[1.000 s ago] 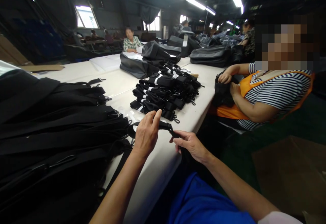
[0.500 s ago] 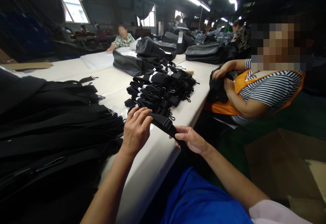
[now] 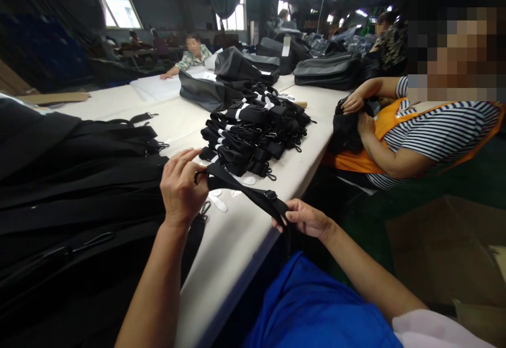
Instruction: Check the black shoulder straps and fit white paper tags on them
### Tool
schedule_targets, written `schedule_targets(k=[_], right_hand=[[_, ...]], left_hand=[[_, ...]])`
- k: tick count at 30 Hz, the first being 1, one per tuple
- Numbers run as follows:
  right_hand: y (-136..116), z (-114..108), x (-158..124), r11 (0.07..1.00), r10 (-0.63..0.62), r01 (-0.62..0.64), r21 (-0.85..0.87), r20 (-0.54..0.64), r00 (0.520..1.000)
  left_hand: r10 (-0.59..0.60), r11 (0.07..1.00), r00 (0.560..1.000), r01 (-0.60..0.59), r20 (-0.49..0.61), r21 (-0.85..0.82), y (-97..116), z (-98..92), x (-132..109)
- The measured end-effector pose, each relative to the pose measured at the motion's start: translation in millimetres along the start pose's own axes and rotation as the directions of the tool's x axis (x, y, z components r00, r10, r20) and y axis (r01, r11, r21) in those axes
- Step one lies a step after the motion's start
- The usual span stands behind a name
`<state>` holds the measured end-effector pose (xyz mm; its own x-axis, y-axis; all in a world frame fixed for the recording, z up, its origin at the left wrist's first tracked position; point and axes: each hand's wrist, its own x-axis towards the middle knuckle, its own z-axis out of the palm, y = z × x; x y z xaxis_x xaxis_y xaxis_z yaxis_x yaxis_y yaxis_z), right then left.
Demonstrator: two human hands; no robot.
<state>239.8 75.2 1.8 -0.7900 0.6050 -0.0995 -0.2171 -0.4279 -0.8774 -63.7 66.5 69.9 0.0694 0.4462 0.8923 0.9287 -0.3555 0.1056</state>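
Observation:
A black webbing strap [image 3: 241,187] with a metal slider runs taut between my two hands above the white table's [image 3: 300,166] near edge. My left hand [image 3: 179,187] is closed on the strap's upper end, where a metal clip hangs below the fingers. My right hand [image 3: 304,219] pinches the lower end just off the table edge, and the rest of the strap drops out of sight past it. A pile of folded black straps [image 3: 253,134] lies on the table just beyond my hands.
A large heap of loose black straps [image 3: 79,190] covers the table at my left. A seated person in a striped shirt [image 3: 430,137] handles black fabric at the right. Grey bags [image 3: 221,87] lie further back. Small white stickers [image 3: 219,203] dot the table.
My left hand has slid left and back along the strap, drawing it out longer and tighter. My right hand stayed near the table edge, gripping the lower end.

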Motion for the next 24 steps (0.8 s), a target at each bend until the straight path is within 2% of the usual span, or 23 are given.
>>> schedule_targets(k=[3, 5, 6, 9, 12, 15, 17, 19, 20, 22, 24], right_hand=[[-1, -1, -2, 0.999, -0.040, 0.040, 0.018, -0.033, 0.999], [-3, -2, -3, 0.998, -0.062, 0.063, 0.014, -0.045, 0.997], [-4, -3, -4, 0.997, -0.074, 0.075, 0.009, -0.048, 0.996], [-13, -6, -9, 0.992, -0.127, 0.125, -0.025, -0.068, 0.990], [-25, -11, -15, 0.984, -0.171, 0.166, -0.058, -0.108, 0.979], [-37, -14, -22, 0.978, -0.207, 0.201, -0.060, -0.144, 0.968], [-44, -13, -28, 0.970, -0.241, 0.232, -0.073, -0.154, 0.958], [-49, -12, -33, 0.964, -0.262, 0.251, -0.089, -0.164, 0.951], [-50, -11, -36, 0.963, -0.265, 0.252, -0.090, -0.176, 0.948], [-49, -7, -41, 0.968, -0.250, 0.240, -0.073, -0.194, 0.948], [-44, -2, -43, 0.981, -0.196, 0.193, -0.038, -0.161, 0.967]], left_hand=[[-0.050, 0.997, 0.998, 0.053, 0.039, -0.064, -1, -0.1, 0], [-0.130, 0.967, 0.981, 0.158, 0.142, -0.202, 4, 2.9, -1], [-0.174, 0.927, 0.958, 0.237, 0.227, -0.289, 8, 4.3, -2], [-0.210, 0.722, 0.828, 0.490, 0.520, -0.489, 18, 3.0, 0], [-0.076, 0.483, 0.662, 0.679, 0.746, -0.554, 28, -7.5, 4], [0.119, 0.305, 0.499, 0.804, 0.858, -0.510, 46, -16.9, 7], [0.211, 0.259, 0.453, 0.828, 0.866, -0.497, 60, -17.1, 7], [0.242, 0.263, 0.467, 0.812, 0.850, -0.521, 73, -12.7, 5], [0.226, 0.291, 0.494, 0.788, 0.840, -0.542, 77, -9.5, 4], [0.136, 0.401, 0.579, 0.710, 0.804, -0.579, 80, -3.5, 2], [0.035, 0.544, 0.680, 0.601, 0.732, -0.585, 79, -0.1, 1]])
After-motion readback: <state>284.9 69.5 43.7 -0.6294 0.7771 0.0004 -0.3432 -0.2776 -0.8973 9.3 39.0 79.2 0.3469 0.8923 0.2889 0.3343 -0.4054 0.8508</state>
